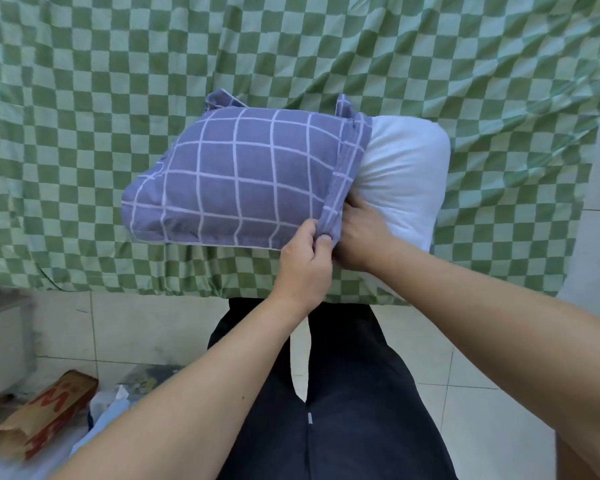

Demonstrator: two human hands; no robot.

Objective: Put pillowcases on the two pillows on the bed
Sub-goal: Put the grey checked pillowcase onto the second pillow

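Green-and-pale checkered bed sheet (326,46) under a half-covered pillow, with pale floor tiles (482,358) in front of the bed.

Most of the white pillow (406,174) sits inside a purple pillowcase (243,174) with a white grid pattern; its right end sticks out bare past the bunched opening hem. Both forearms reach forward from the lower edge over dark trousers (343,410). On the near corner of the opening, the left hand (305,261) pinches the hem, its fingers (321,241) curled round the gathered cloth. Just beside it, the right hand (357,233) presses against the bare pillow at the hem, its fingertips hidden, so I cannot tell its grip. A brown paper bag (45,417) with red print lies on the floor at lower left.
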